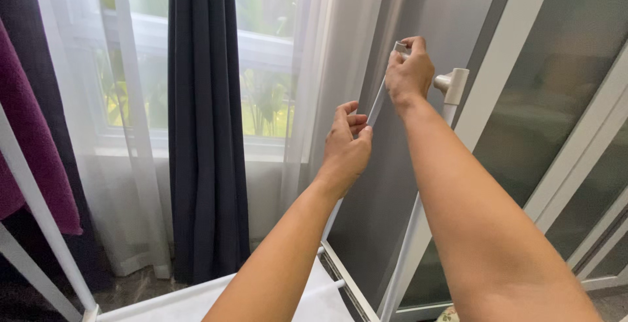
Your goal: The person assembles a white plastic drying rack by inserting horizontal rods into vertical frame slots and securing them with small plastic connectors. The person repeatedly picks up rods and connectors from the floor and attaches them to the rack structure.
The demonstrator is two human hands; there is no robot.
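A: Head view, quick. What's each hand doing?

B: Both are up on one thin pale strip [381,96], grey-white, running slanted between them. The right hand [409,72] is higher, fingers curled, pinching the strip's top end between thumb and fingertips. The left hand [345,144] is lower, thumb and forefinger closed on the strip's lower part.

A: Where does the strip sit?

B: In the air, in front of the grey fabric panel [399,165], near its left edge. Can't tell whether the strip is joined to that panel or just in front of it.

A: Any hand spread flat?

B: No. Both are closed in a pinch. The left hand's other fingers are slightly fanned above the pinch.

A: What's around?

B: Just right of the right hand, a white tube connector [453,84] tops a white pole [418,230] that runs down beside the right forearm. Behind that is a frosted glass door [556,99] with a white frame. Left of the hands hangs a sheer white curtain [124,165], then a dark curtain [206,132], with a window [268,53] behind showing green leaves.

A: Far left?

B: A purple cloth [29,145] draped over a white rack bar [39,211]. At the bottom, under the left forearm, a white fabric shelf [196,302].

A: Floor?

B: Dark marbled tile [137,286], only a small patch showing.
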